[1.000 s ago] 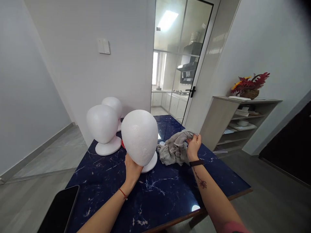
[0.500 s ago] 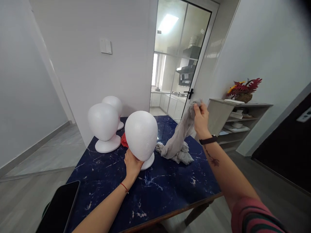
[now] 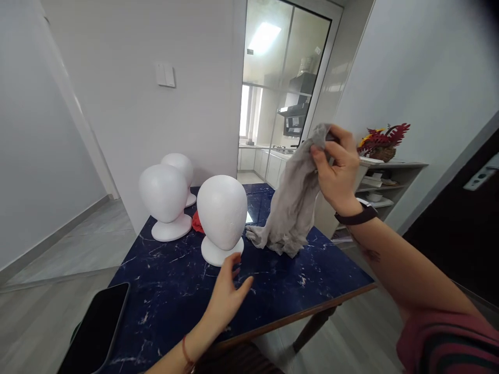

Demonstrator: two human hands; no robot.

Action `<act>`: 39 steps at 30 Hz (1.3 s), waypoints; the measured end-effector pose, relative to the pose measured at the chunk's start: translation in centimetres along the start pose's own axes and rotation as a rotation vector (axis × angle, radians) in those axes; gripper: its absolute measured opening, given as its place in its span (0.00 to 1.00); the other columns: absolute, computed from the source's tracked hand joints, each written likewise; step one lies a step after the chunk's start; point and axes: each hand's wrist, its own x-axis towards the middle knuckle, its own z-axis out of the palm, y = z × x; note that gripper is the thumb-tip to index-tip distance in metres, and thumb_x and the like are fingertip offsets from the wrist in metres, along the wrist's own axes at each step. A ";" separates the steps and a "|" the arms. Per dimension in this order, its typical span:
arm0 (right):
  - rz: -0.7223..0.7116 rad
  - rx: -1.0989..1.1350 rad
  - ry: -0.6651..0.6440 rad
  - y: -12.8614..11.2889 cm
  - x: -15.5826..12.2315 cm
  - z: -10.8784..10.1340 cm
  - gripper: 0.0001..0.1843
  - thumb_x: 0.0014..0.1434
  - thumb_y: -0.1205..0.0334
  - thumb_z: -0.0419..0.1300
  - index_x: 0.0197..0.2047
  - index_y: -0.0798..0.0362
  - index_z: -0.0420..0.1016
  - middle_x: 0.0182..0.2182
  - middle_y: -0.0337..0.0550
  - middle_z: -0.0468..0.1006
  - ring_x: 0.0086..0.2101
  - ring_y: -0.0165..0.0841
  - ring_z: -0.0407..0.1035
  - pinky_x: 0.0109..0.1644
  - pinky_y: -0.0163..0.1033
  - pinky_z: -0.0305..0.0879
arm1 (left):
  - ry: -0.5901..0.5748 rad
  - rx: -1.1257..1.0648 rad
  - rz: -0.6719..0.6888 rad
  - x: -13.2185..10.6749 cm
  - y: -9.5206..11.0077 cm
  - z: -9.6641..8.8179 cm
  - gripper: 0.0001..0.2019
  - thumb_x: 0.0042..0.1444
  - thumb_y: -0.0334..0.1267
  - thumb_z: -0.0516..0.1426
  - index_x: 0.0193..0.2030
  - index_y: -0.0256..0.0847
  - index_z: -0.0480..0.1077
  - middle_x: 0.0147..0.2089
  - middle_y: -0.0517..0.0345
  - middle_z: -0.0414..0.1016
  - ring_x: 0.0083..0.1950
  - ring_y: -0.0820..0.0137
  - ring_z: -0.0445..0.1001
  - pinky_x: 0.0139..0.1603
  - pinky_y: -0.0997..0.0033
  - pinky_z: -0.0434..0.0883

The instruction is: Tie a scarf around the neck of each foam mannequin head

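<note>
My right hand (image 3: 338, 166) pinches the top end of a thin grey scarf (image 3: 294, 208), which hangs down with its lower folds on or just over the table. Just in front of the nearest white foam mannequin head (image 3: 222, 213), my left hand (image 3: 230, 291) is empty, with thumb and fingers apart. That head stands upright on its round base. Two more white foam heads, one nearer (image 3: 163, 195) and one behind it (image 3: 179, 169), stand at the left. Between the heads, a bit of red cloth (image 3: 197, 222) shows, partly hidden.
The heads stand on a dark blue marble-patterned table (image 3: 175, 306) with a wooden edge. A black phone (image 3: 95, 327) lies at its left front corner. Behind are a glass door (image 3: 280, 93) and a low shelf (image 3: 393, 179) bearing a flower basket (image 3: 384, 150).
My left hand has let go of the nearest foam head and come back toward me, opening. My right hand has lifted the grey scarf higher and closer, so more of it hangs spread out.
</note>
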 end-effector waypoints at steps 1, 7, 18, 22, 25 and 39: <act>-0.020 -0.003 0.041 -0.9 0.4 -0.2 0.12 0.62 0.56 0.55 0.29 0.52 0.71 0.49 0.45 0.70 0.49 0.36 0.66 0.52 0.47 0.62 | -0.029 0.004 0.059 0.6 1.0 1.3 0.28 0.54 0.40 0.56 0.61 0.43 0.54 0.61 0.45 0.60 0.62 0.59 0.62 0.59 0.51 0.64; -0.031 -0.081 0.208 -2.2 2.6 -2.1 0.15 0.63 0.56 0.53 0.25 0.48 0.66 0.49 0.48 0.72 0.48 0.36 0.66 0.52 0.45 0.62 | -0.080 0.007 0.171 7.1 3.5 7.1 0.32 0.45 0.39 0.63 0.57 0.38 0.61 0.56 0.43 0.67 0.57 0.56 0.65 0.57 0.51 0.63; 0.309 -0.233 0.013 8.1 -2.6 -6.5 0.20 0.63 0.47 0.48 0.23 0.49 0.60 0.35 0.44 0.71 0.40 0.35 0.63 0.47 0.44 0.60 | -0.164 -0.288 -0.073 5.6 9.3 -5.3 0.16 0.50 0.46 0.60 0.40 0.36 0.76 0.33 0.57 0.77 0.34 0.68 0.72 0.36 0.71 0.68; 0.555 -0.008 -0.596 7.4 -8.9 -5.8 0.24 0.59 0.42 0.49 0.22 0.52 0.62 0.20 0.37 0.65 0.25 0.31 0.61 0.31 0.37 0.57 | 0.026 -0.317 -0.072 3.2 10.3 -10.9 0.16 0.49 0.44 0.62 0.43 0.39 0.76 0.33 0.56 0.78 0.37 0.67 0.74 0.36 0.74 0.69; 0.611 0.111 -1.178 5.8 -13.3 -5.4 0.22 0.56 0.42 0.54 0.30 0.54 0.73 0.23 0.39 0.72 0.24 0.30 0.65 0.30 0.35 0.58 | 0.057 -0.354 -0.131 1.9 9.4 -13.4 0.16 0.48 0.45 0.63 0.42 0.39 0.76 0.29 0.58 0.76 0.30 0.69 0.72 0.32 0.75 0.69; 0.395 0.537 -1.392 -9.2 -22.7 1.3 0.28 0.50 0.56 0.65 0.54 0.49 0.69 0.46 0.52 0.74 0.47 0.47 0.67 0.52 0.48 0.60 | 0.245 -0.321 -0.034 -1.2 9.4 -18.1 0.13 0.49 0.44 0.60 0.40 0.41 0.73 0.33 0.59 0.71 0.30 0.70 0.70 0.28 0.76 0.68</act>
